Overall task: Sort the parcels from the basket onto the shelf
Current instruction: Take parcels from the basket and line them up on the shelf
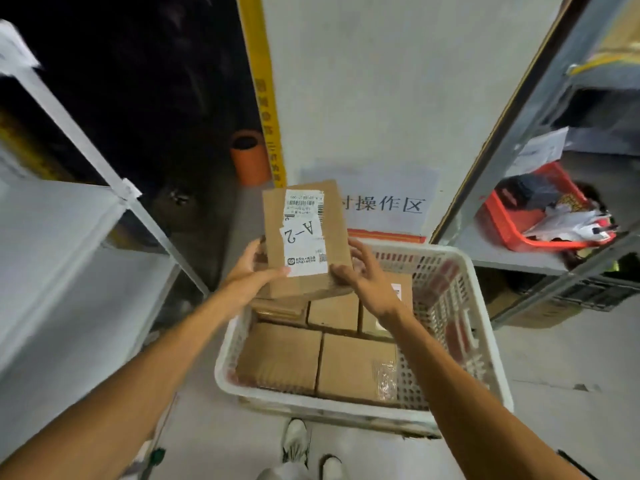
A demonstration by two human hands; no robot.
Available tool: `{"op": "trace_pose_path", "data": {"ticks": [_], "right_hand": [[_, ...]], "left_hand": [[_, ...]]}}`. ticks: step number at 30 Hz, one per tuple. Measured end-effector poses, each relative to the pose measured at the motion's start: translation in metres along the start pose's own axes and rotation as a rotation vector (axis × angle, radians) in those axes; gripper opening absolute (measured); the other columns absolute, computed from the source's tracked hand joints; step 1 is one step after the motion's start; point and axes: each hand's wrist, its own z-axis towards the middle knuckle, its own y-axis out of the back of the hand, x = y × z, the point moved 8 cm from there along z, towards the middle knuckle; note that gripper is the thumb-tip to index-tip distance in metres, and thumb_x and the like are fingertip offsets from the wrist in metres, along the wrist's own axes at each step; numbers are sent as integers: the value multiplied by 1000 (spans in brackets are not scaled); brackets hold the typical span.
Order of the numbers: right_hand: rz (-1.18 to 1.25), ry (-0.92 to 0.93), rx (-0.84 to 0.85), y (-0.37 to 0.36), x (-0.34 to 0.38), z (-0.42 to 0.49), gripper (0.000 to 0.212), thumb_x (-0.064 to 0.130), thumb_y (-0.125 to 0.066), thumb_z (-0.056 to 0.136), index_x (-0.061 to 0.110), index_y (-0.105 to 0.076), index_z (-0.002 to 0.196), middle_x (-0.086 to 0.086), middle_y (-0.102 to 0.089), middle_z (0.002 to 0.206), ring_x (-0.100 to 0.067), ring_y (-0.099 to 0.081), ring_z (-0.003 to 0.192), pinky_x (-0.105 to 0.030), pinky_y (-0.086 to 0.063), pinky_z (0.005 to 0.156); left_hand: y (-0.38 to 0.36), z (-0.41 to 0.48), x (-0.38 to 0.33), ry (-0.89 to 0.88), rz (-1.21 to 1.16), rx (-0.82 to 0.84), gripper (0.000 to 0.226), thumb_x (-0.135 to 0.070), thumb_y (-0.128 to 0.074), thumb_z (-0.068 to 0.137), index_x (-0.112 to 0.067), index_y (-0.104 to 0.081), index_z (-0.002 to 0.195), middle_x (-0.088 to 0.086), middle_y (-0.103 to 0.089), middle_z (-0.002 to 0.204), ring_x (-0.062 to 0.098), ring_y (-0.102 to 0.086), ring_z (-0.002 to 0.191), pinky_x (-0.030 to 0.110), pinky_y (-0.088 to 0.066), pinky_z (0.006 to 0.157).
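A brown cardboard parcel point(304, 209) with a white label reading "A-2" is held up above the white plastic basket point(460, 327). My left hand point(251, 271) grips its lower left side, thumb across the label's bottom edge. My right hand point(363, 275) grips the lower right corner. Several more brown parcels point(280, 355) lie flat inside the basket on the floor. A grey metal shelf point(59, 237) stands at the left, its boards bare where visible.
A second metal shelf point(512, 251) at the right carries a red basket point(502, 216) with paper and odds and ends. An orange tube point(249, 157) and a yellow strip point(263, 88) stand at the back wall. My shoes point(294, 441) are just before the basket.
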Motion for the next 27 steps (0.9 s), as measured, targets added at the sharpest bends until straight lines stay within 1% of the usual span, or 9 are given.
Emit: {"op": "trace_pose_path", "data": {"ticks": [3,5,7,11,15,17,20,23,27], "right_hand": [[43,103,118,-32,35,3,48,17,-65,91,21,-44,134,4,-53,128,-19,-56,115,-28,-56,85],[72,148,197,-53,53,5,43,18,-64,91,19,-45,130,-2,-55,129,-25,-56,117,-44,-55,89],[93,182,259,-78,70,6,41,21,-66,90,19,-48,126,-5,-57,127,-26,-56,117,-50,-53,91],[81,262,375,-143,116,0,53,41,-69,85,30,-51,134,-7,-45,136,-16,-56,118,-35,-51,98],[117,362,494,-211,167,-13,59,43,-65,87,28,-47,141,-9,-41,139,-13,-54,121,-28,-50,98],[146,277,499,-238,182,-24,72,54,-65,81,33,-36,144,-1,-37,137,-9,-49,117,-23,-51,89],[221,156,673,-289,199,-56,79,56,-66,79,37,-24,143,0,-53,129,-19,-60,109,-35,-54,88],[288,155,844,-336,222,-95,102,59,-73,71,54,-3,144,7,-64,118,-22,-66,105,-49,-51,94],[355,214,920,-373,248,-134,116,53,-82,59,55,-3,145,12,-66,110,-16,-68,101,-45,-56,85]], "left_hand": [[36,-32,-10,4,-260,-76,47,-20,-73,76,-26,-56,120,6,-68,118,17,-70,94,34,-56,69],[56,-54,-16,-41,-374,-129,50,-25,-74,71,-29,-57,118,3,-70,114,14,-70,91,31,-56,64],[79,-76,-22,-113,-476,-221,55,-23,-75,72,-35,-52,121,-2,-71,110,14,-70,93,31,-57,64],[133,-128,-42,-201,-584,-363,69,-24,-73,73,-43,-41,131,-7,-65,122,19,-65,107,48,-56,79],[193,-194,-57,-234,-523,-556,77,-32,-77,65,-45,-36,129,-1,-68,113,20,-66,93,36,-56,60],[216,-221,-63,-276,-533,-639,91,-32,-80,61,-43,-27,135,1,-65,114,22,-66,91,36,-56,61],[235,-253,-72,-368,-602,-703,106,-32,-85,59,-48,-18,140,1,-63,119,30,-65,102,46,-58,68],[248,-278,-77,-475,-707,-748,107,-32,-85,62,-47,-15,141,4,-61,126,34,-63,108,54,-55,81],[272,-315,-80,-530,-703,-797,101,-33,-86,59,-44,-21,136,-1,-66,121,27,-63,111,52,-52,88]]}}
